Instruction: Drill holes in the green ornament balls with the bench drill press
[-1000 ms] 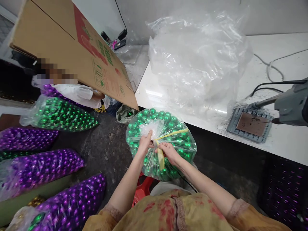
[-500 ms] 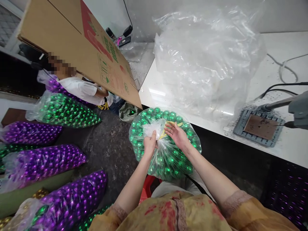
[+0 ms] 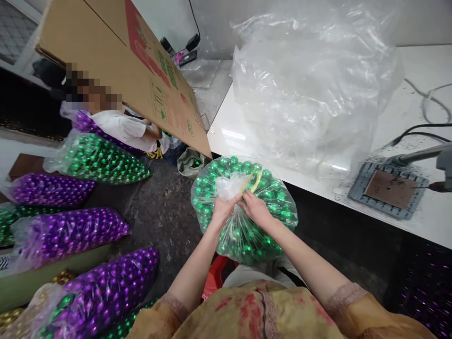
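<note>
A clear plastic bag (image 3: 278, 226) full of shiny green balls rests at my lap, its neck gathered into a twisted bunch. My left hand (image 3: 225, 210) is closed around the gathered neck. Close beside it, my right hand (image 3: 257, 208) pinches a yellow tie (image 3: 254, 178) at the neck, and its loose ends stick up past my fingers. The fingertips of both hands meet there. Part of the tie is hidden under my fingers.
White table (image 3: 226, 125) ahead bears a heap of clear plastic bags (image 3: 310, 89) and a drill-like machine (image 3: 390, 188). A cardboard box (image 3: 141, 70) leans left, near a person in a white shirt (image 3: 118, 129). Purple-ball bags (image 3: 70, 235) line the floor at left.
My right hand has moved down and left, from open fingers beside the yellow tie to a pinch at the bag's neck. My left hand keeps its grip.
</note>
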Action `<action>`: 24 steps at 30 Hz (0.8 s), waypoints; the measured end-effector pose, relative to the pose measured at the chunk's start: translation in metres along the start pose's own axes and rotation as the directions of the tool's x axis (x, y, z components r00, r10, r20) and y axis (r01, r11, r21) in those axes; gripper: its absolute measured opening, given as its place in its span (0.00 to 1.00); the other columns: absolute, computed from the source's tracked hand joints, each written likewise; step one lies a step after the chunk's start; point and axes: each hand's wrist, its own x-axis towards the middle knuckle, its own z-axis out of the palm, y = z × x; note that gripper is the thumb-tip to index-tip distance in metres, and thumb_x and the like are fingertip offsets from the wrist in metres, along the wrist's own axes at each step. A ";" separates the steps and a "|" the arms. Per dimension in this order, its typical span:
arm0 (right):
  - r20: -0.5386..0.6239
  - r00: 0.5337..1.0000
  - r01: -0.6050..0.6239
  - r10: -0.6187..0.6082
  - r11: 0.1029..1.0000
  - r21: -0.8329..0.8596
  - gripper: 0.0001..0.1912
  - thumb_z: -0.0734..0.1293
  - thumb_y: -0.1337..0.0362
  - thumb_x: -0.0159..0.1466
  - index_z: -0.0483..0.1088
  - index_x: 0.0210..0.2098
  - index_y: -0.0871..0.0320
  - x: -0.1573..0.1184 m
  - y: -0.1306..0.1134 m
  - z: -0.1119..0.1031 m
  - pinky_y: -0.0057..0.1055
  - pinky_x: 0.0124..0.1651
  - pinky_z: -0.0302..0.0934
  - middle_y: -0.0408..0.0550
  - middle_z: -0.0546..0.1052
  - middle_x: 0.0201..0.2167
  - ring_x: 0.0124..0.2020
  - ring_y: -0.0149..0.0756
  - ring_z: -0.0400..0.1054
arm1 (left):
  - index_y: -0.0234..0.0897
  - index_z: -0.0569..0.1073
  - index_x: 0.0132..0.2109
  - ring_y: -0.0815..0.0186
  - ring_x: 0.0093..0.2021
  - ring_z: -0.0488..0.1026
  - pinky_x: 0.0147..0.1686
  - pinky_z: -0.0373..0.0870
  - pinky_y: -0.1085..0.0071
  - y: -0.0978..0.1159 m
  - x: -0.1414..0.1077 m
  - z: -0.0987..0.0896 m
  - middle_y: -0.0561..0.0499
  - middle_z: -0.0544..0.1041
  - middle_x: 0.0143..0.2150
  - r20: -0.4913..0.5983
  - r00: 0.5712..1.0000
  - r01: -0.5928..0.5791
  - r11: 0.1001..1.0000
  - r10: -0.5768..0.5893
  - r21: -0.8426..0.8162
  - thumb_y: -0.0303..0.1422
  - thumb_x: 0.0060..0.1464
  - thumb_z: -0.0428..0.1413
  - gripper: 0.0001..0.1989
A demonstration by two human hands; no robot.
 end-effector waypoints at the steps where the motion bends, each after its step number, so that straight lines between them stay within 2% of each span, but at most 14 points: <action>1: 0.015 1.000 0.000 0.000 1.000 -0.015 0.13 0.57 0.58 0.69 0.70 0.38 0.58 -0.001 -0.001 -0.002 0.31 0.39 0.60 0.51 0.72 0.39 0.40 0.37 0.66 | 0.30 0.76 0.27 0.70 0.16 0.65 0.10 0.61 0.76 -0.002 0.001 0.001 0.50 0.72 0.20 -0.032 0.999 0.013 1.000 -0.013 -0.005 0.46 0.41 0.67 0.20; 3: 0.024 1.000 -0.012 0.012 0.999 -0.034 0.13 0.58 0.59 0.69 0.70 0.36 0.57 -0.004 -0.005 -0.007 0.30 0.39 0.57 0.52 0.73 0.40 0.42 0.37 0.66 | 0.32 0.72 0.21 0.70 0.14 0.63 0.09 0.59 0.75 -0.007 0.004 0.003 0.51 0.68 0.15 -0.078 0.996 0.034 0.998 -0.038 -0.054 0.47 0.45 0.64 0.22; 5: 0.013 0.999 -0.049 0.049 0.998 -0.041 0.14 0.57 0.59 0.69 0.70 0.34 0.58 -0.010 -0.010 -0.010 0.29 0.37 0.54 0.52 0.74 0.38 0.40 0.36 0.66 | 0.33 0.70 0.20 0.71 0.13 0.62 0.09 0.58 0.76 -0.012 0.006 0.005 0.52 0.66 0.14 -0.086 0.995 0.039 0.991 -0.050 -0.128 0.48 0.47 0.63 0.22; 9: -0.003 0.988 -0.152 0.152 0.988 0.017 0.18 0.56 0.57 0.70 0.70 0.31 0.59 -0.019 -0.019 -0.009 0.27 0.29 0.49 0.45 0.72 0.24 0.26 0.30 0.63 | 0.34 0.68 0.21 0.73 0.13 0.60 0.10 0.56 0.77 -0.019 0.006 0.005 0.54 0.66 0.14 -0.074 0.996 0.027 0.977 -0.044 -0.214 0.51 0.45 0.63 0.24; 11: 0.012 0.988 -0.154 0.154 0.985 0.074 0.20 0.56 0.55 0.70 0.69 0.28 0.59 -0.022 -0.024 -0.006 0.25 0.28 0.49 0.42 0.69 0.19 0.22 0.27 0.62 | 0.35 0.67 0.21 0.73 0.13 0.60 0.10 0.55 0.77 -0.021 0.004 0.004 0.55 0.65 0.14 -0.077 0.997 0.006 0.973 -0.024 -0.230 0.52 0.44 0.64 0.25; 15: 0.026 0.994 -0.110 0.107 0.984 0.142 0.20 0.57 0.55 0.69 0.69 0.27 0.57 -0.029 -0.028 -0.003 0.24 0.27 0.52 0.39 0.68 0.18 0.21 0.26 0.62 | 0.34 0.69 0.23 0.73 0.14 0.61 0.14 0.57 0.76 -0.021 -0.002 -0.002 0.55 0.65 0.16 -0.104 0.994 -0.061 0.970 0.037 -0.236 0.55 0.44 0.62 0.26; 17: -0.010 0.993 -0.112 0.115 0.985 0.133 0.18 0.58 0.55 0.69 0.71 0.30 0.56 -0.032 -0.025 -0.006 0.26 0.28 0.53 0.41 0.71 0.21 0.23 0.28 0.64 | 0.32 0.72 0.26 0.71 0.18 0.65 0.18 0.61 0.75 -0.018 -0.005 -0.006 0.53 0.69 0.18 -0.118 0.990 -0.093 0.979 0.073 -0.182 0.55 0.46 0.60 0.26; 19: -0.080 0.987 -0.129 0.139 0.985 0.118 0.17 0.58 0.54 0.69 0.73 0.36 0.56 -0.031 -0.021 -0.011 0.28 0.32 0.56 0.47 0.75 0.32 0.30 0.33 0.68 | 0.31 0.76 0.30 0.67 0.24 0.71 0.23 0.66 0.74 -0.014 -0.008 -0.011 0.49 0.75 0.23 -0.141 0.985 -0.118 0.986 0.101 -0.115 0.54 0.48 0.60 0.26; 21: -0.139 0.981 -0.122 0.138 0.985 0.120 0.18 0.57 0.53 0.69 0.72 0.45 0.56 -0.026 -0.019 -0.016 0.32 0.39 0.61 0.54 0.74 0.45 0.41 0.37 0.69 | 0.30 0.78 0.33 0.63 0.30 0.75 0.28 0.68 0.73 -0.011 -0.010 -0.014 0.46 0.78 0.28 -0.166 0.979 -0.128 0.989 0.115 -0.074 0.53 0.49 0.59 0.25; 22: -0.142 0.983 -0.098 0.116 0.987 0.130 0.18 0.57 0.54 0.69 0.71 0.47 0.57 -0.023 -0.020 -0.017 0.33 0.44 0.62 0.55 0.72 0.48 0.44 0.38 0.69 | 0.30 0.78 0.33 0.62 0.32 0.76 0.29 0.69 0.73 -0.009 -0.011 -0.016 0.45 0.79 0.30 -0.175 0.977 -0.134 0.989 0.122 -0.060 0.52 0.50 0.59 0.25; 24: -0.089 0.995 -0.021 0.036 0.986 0.163 0.17 0.57 0.55 0.69 0.71 0.47 0.56 -0.016 -0.022 -0.017 0.34 0.48 0.63 0.54 0.72 0.46 0.46 0.38 0.68 | 0.31 0.78 0.33 0.61 0.33 0.76 0.29 0.68 0.73 -0.006 -0.012 -0.018 0.45 0.79 0.30 -0.181 0.973 -0.147 0.989 0.141 -0.019 0.51 0.52 0.58 0.24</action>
